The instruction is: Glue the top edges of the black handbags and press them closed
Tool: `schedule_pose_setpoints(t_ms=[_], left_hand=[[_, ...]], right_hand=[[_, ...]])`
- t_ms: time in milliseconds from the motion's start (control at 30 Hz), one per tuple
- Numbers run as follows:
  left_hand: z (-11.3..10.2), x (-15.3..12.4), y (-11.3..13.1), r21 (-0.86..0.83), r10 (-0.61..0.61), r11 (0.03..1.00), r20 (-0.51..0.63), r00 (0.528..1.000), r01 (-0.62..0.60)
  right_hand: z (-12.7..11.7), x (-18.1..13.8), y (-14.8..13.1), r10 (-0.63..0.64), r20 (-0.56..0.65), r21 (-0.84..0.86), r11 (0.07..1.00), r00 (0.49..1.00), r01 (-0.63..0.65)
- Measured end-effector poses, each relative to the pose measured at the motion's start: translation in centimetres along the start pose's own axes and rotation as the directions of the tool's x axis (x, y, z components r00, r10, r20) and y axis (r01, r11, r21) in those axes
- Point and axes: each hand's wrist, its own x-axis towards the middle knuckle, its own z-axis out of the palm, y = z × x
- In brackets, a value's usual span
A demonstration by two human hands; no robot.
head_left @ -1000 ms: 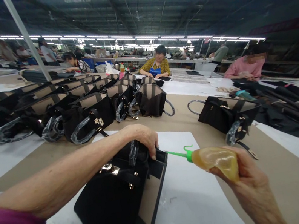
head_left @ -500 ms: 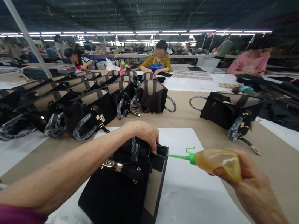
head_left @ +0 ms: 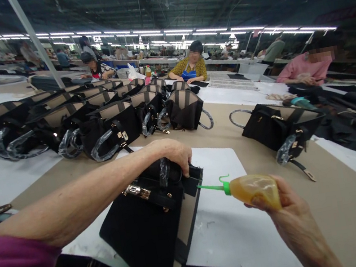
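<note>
A black handbag [head_left: 147, 236] with a gold clasp and beige lining lies on its side in front of me. My left hand [head_left: 178, 154] reaches over it and grips its far top corner, fingers bent down onto the edge. In my right hand [head_left: 286, 199] is a soft squeeze bottle [head_left: 254, 189] of amber liquid, held level. Its long green nozzle [head_left: 210, 187] points left, with the tip at the bag's open edge near my left fingers; whether it touches I cannot tell. A small green cap strip curls above the nozzle.
Rows of black handbags [head_left: 111, 126] with plastic-wrapped handles stand at the left and back. Another handbag [head_left: 273, 129] sits at the right, beside piled dark material [head_left: 350, 123]. White paper [head_left: 235, 233] lies under my work. Several people sit across the table.
The bottle's tip has shifted slightly down and left along the bag's edge, away from the corner. My left hand keeps its grip. The whole view has shifted a little.
</note>
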Motion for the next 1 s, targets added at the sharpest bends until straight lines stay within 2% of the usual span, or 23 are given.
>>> schedule_pose_setpoints(t_ms=[233,400,633,767,1000], left_hand=[[0.2,0.0,0.1,0.004,-0.012,1.0,-0.008,1.0,0.012],[0.0,-0.3,0.5,0.017,-0.004,1.0,-0.008,1.0,0.004],[0.0,-0.6,0.7,0.032,-0.008,0.999,-0.009,1.0,0.009],[0.1,-0.6,0.8,0.055,-0.018,0.998,-0.012,1.0,0.019],[0.2,-0.7,0.9,0.097,-0.024,0.995,-0.039,0.999,0.028]], right_hand=[[0.1,-1.4,0.1,0.065,-0.005,-0.113,0.991,0.998,-0.065],[-0.1,-2.1,0.8,0.091,-0.021,-0.135,0.986,0.996,-0.093],[0.6,-3.7,1.2,0.089,-0.005,-0.184,0.979,0.996,-0.088],[1.1,-4.7,1.4,0.121,-0.047,-0.221,0.967,0.992,-0.128],[2.3,-6.0,0.9,0.191,-0.031,-0.195,0.962,0.981,-0.193]])
